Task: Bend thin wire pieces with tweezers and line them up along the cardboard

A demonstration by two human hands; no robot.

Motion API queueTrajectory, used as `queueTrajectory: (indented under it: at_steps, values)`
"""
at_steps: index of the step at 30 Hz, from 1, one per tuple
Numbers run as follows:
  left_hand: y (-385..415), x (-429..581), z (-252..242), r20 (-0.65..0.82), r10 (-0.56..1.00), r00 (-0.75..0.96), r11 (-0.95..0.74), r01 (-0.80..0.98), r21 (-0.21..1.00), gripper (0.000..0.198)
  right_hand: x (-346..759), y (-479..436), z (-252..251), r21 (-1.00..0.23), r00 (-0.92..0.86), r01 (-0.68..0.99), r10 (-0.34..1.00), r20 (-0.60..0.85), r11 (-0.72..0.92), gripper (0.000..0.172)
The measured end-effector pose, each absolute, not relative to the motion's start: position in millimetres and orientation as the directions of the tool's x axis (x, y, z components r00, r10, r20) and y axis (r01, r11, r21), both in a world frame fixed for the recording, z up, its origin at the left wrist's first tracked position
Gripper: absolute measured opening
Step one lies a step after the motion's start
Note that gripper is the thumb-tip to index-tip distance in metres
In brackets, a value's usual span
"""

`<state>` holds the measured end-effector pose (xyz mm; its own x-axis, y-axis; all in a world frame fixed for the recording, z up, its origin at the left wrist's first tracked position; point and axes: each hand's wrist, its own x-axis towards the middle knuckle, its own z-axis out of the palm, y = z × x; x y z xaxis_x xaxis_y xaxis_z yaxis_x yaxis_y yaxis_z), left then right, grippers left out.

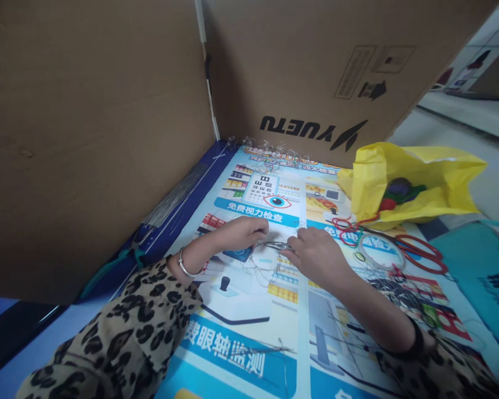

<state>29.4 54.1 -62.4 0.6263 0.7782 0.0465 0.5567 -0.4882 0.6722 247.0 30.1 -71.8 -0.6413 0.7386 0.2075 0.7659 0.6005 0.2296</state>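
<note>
My left hand [250, 230] is closed in a pinch on thin wire, just left of the middle of the view. Facing it, my right hand [316, 252] is wrapped round a small pair of silver pliers [275, 245], whose jaws point toward my left fingertips. Its handles are mostly hidden in my palm. Thin wire strands [260, 270] loop down below both hands over the printed poster [249, 302]. Nearer to me, a few cut wires [270, 349] lie on the poster.
Cardboard walls [95, 111] rise at the left and back. Straight wires [177, 194] and teal-handled pliers [120, 266] lie left. Tangled wire [274, 155] is at the back. At right are a yellow bag [366, 188] with yarn, red-handled scissors [424, 255], dark tangled wire [399, 296] and a teal bag [474, 260].
</note>
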Motion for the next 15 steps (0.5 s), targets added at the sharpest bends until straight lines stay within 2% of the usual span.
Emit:
queueTrajectory:
  at_steps: [10, 15]
  values:
    - [51.6, 33.4, -57.1, 0.014, 0.782, 0.623, -0.502, 0.617, 0.606, 0.014, 246.0, 32.4, -76.4, 0.23, -0.645, 0.763, 0.734, 0.212, 0.604, 0.032]
    - [50.6, 34.5, -60.2, 0.098, 0.793, 0.601, -0.558, 0.652, 0.514, 0.011, 247.2, 32.9, -76.6, 0.221, -0.647, 0.762, 0.731, 0.216, 0.609, 0.032]
